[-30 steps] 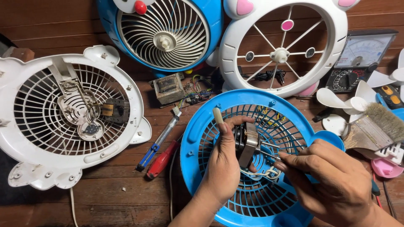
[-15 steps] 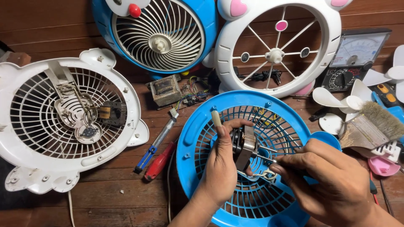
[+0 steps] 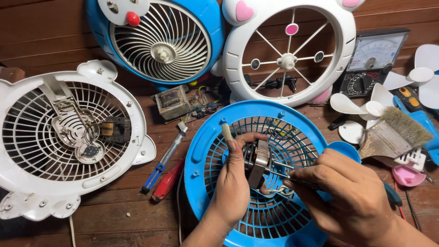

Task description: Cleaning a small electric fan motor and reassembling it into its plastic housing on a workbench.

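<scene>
One small fan motor (image 3: 257,161), a stack of dull steel plates around a dark copper winding with a thin shaft sticking out to the right, is sitting at the centre of a round blue plastic fan grille (image 3: 215,151) lying flat on the brown wooden plank table (image 3: 114,219).

Left hand (image 3: 234,183): fingers are curling tightly around the motor body, apparently bracing it upright against the grille; a short pale stick (image 3: 227,132) is standing up just above the thumb, and whether the hand is pinching it cannot be told.

Right hand (image 3: 352,196): fingers are closing narrowly on a slim dark-shafted tool (image 3: 292,179), pointing its tip in at the motor's base, near loose wires, probably where a fastening sits.

Surrounding items, nearest first:
- Blue-handled screwdriver (image 3: 162,160) and red-handled screwdriver (image 3: 167,180), lying side by side just left of the grille, within reach.
- Small boxy transformer (image 3: 171,103) with a wired circuit board (image 3: 201,103), lying above the grille.
- White plastic rear grille (image 3: 59,146) with a metal bracket and a small motor mounted on it, lying well to the left.
- Blue cartoon-faced fan housing with a white grille (image 3: 160,41) and white spoked front guard with pink hearts (image 3: 288,50), lying along the far edge.
- Analogue multimeter (image 3: 372,57), white fan blades (image 3: 366,105) and a flat bristle paintbrush (image 3: 393,132), lying to the right.
</scene>
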